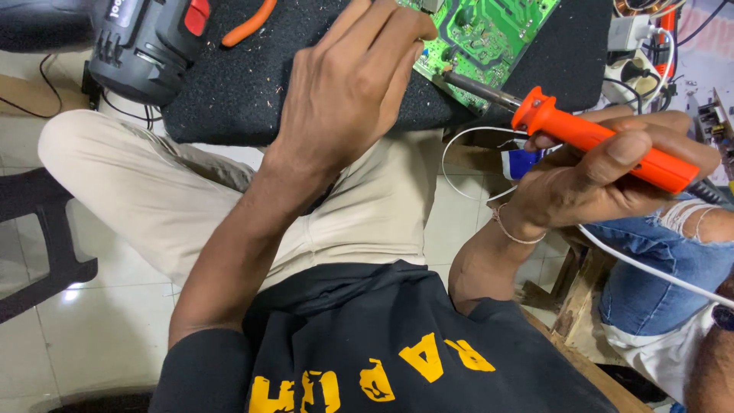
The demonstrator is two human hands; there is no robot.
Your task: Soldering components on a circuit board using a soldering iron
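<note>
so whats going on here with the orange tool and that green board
A seated person is working on a green circuit board that lies on a dark padded surface over their lap. The right hand grips an orange-handled soldering iron, its metal tip at the board's edge. The left hand steadies the board from the side. A grey power drill and orange-handled pliers lie nearby. Another person's jeans-clad knee is close on the right.

A black foam pad [252, 84] serves as the work surface, speckled with tiny bits of debris. On it lies a green circuit board [489, 34] (near the top edge of view), an orange-handled tool [248, 27] and a grey-black power drill [145, 46] at the pad's left edge. Below, a pale tiled floor [99, 329].
</note>
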